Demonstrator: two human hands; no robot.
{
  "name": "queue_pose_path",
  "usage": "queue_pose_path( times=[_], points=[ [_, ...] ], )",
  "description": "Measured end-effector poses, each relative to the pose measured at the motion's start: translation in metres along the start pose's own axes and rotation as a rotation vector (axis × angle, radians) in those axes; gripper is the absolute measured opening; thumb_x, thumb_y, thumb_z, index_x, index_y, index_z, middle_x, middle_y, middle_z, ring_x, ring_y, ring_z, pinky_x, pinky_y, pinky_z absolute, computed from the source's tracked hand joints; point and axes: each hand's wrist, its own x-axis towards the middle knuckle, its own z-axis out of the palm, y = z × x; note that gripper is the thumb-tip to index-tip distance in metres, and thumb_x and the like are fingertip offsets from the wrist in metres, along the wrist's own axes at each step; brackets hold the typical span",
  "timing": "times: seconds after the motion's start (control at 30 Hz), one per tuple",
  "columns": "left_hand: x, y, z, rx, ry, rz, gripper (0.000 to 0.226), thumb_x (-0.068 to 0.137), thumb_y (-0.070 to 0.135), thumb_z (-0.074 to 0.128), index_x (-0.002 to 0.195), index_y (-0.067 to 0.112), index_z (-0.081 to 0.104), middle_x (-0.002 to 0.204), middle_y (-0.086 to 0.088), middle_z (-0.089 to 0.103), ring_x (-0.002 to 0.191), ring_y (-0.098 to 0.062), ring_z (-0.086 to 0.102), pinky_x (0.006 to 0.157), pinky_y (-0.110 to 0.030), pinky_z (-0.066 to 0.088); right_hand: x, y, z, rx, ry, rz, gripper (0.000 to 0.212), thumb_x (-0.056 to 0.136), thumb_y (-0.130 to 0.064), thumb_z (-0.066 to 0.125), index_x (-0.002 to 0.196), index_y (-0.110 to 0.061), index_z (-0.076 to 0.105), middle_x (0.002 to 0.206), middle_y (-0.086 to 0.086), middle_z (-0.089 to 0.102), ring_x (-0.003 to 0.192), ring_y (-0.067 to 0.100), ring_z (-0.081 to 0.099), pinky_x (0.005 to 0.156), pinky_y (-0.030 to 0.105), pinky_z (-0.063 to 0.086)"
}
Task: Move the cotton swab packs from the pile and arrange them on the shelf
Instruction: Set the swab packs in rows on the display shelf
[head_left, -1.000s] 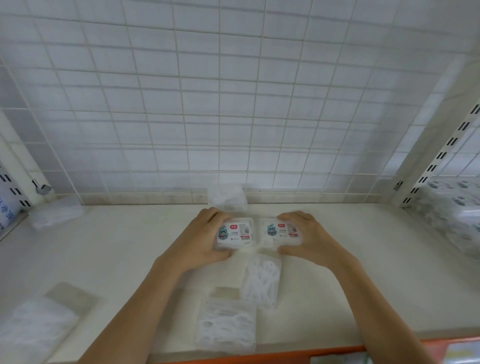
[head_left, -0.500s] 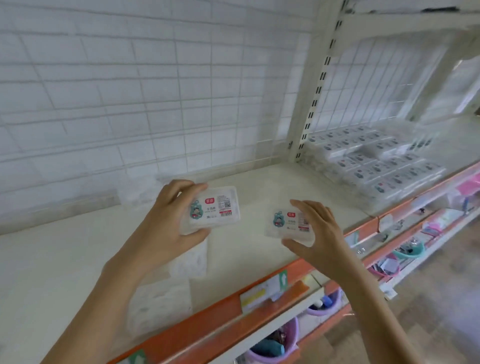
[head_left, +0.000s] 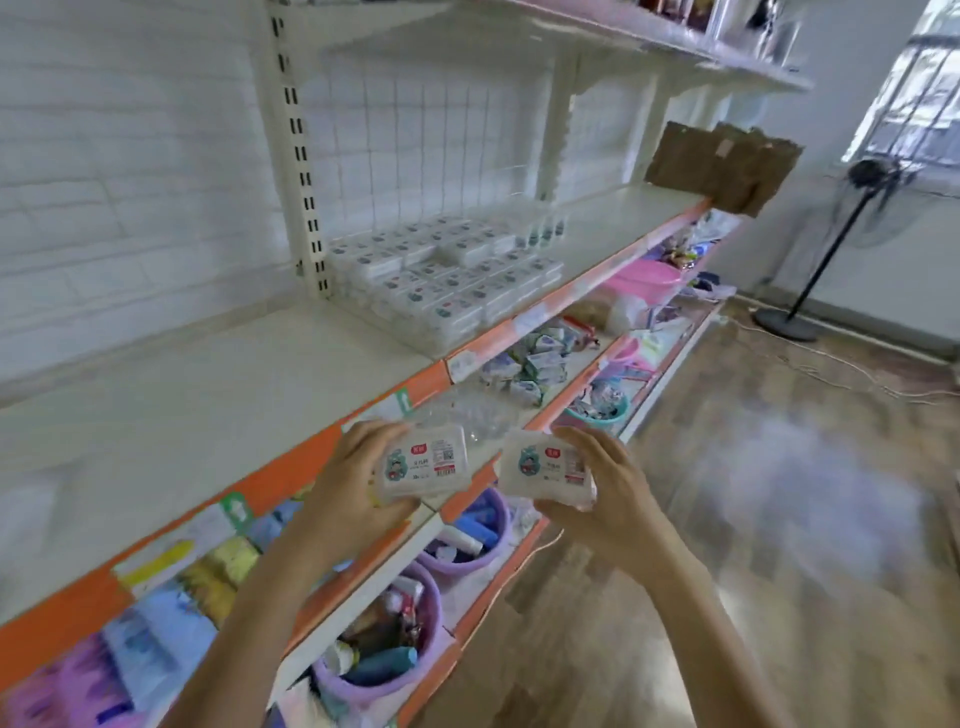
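Item: cotton swab packs, two in hand, in transit.

Left hand (head_left: 345, 480) is gripping the left pack (head_left: 422, 465) from its left end, fingers curled round the edge and the label facing up. Right hand (head_left: 605, 488) is gripping the right pack (head_left: 545, 467) from its right side, fingers wrapped over the far edge and thumb under the near one. Both packs are hanging in the air just in front of the orange shelf edge (head_left: 291, 467), side by side and slightly apart.

Handling, as judged: small clear plastic boxes, looking light and fairly stiff, smooth enough to be slipping under a loose hold. Thin walls are likely flexing if squeezed hard. Best hold is across the short ends or the long edges, leaving the base free for setting down flat.

Beyond the hands, the white shelf (head_left: 197, 384) is lying bare at its near stretch. Farther along it, past the slotted upright (head_left: 298, 156), the arranged packs (head_left: 447, 280) are sitting in tight rows, labels up, a few stacked on top. New packs are probably joining those rows.
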Motion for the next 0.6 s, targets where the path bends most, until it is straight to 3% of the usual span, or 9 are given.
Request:
queue_pose_path(
  times=[0.1, 0.23, 0.33, 0.5, 0.6],
  points=[
    [0.008, 0.025, 0.053, -0.022, -0.047, 0.014, 0.066, 0.064, 0.023, 0.075, 0.123, 0.007, 0.051, 0.117, 0.004, 0.042, 0.105, 0.009, 0.031, 0.086, 0.008, 0.018, -0.03, 0.036, -0.03, -0.016, 0.01, 0.063, 0.072, 0.068, -0.025, 0.081, 0.131, -0.015, 0.047, 0.119, -0.008, 0.042, 0.11, 0.007, 0.038, 0.086, 0.005, 0.026],
    [0.027, 0.053, 0.106, -0.052, -0.128, 0.029, 0.067, 0.067, 0.004, 0.077, 0.127, 0.01, 0.048, 0.113, 0.004, 0.042, 0.105, -0.002, 0.038, 0.083, 0.005, 0.025, -0.056, 0.075, -0.059, -0.06, 0.003, 0.14, 0.073, 0.068, -0.033, 0.075, 0.132, -0.012, 0.046, 0.125, 0.001, 0.046, 0.117, 0.016, 0.037, 0.093, 0.017, 0.026],
    [0.049, 0.068, 0.135, -0.071, -0.18, 0.048, 0.068, 0.066, 0.002, 0.077, 0.127, 0.011, 0.048, 0.11, 0.004, 0.042, 0.106, -0.01, 0.043, 0.08, 0.004, 0.029, -0.065, 0.104, -0.072, -0.084, 0.02, 0.205, 0.075, 0.067, -0.032, 0.076, 0.132, -0.013, 0.046, 0.126, 0.002, 0.046, 0.121, 0.017, 0.036, 0.095, 0.017, 0.026],
    [0.097, 0.078, 0.175, -0.099, -0.223, 0.094, 0.071, 0.067, 0.006, 0.078, 0.127, 0.024, 0.045, 0.11, 0.007, 0.043, 0.107, -0.01, 0.043, 0.076, -0.002, 0.039, -0.054, 0.152, -0.086, -0.11, 0.051, 0.255, 0.071, 0.071, -0.031, 0.075, 0.134, -0.019, 0.044, 0.126, -0.005, 0.043, 0.119, 0.009, 0.032, 0.094, 0.017, 0.032],
    [0.132, 0.083, 0.197, -0.132, -0.234, 0.093, 0.069, 0.069, 0.004, 0.076, 0.129, 0.021, 0.044, 0.112, 0.005, 0.043, 0.107, -0.01, 0.043, 0.073, 0.001, 0.038, -0.033, 0.182, -0.093, -0.131, 0.052, 0.258, 0.072, 0.072, -0.034, 0.073, 0.135, -0.022, 0.041, 0.126, -0.01, 0.041, 0.115, 0.003, 0.028, 0.093, 0.015, 0.031]
  ],
)
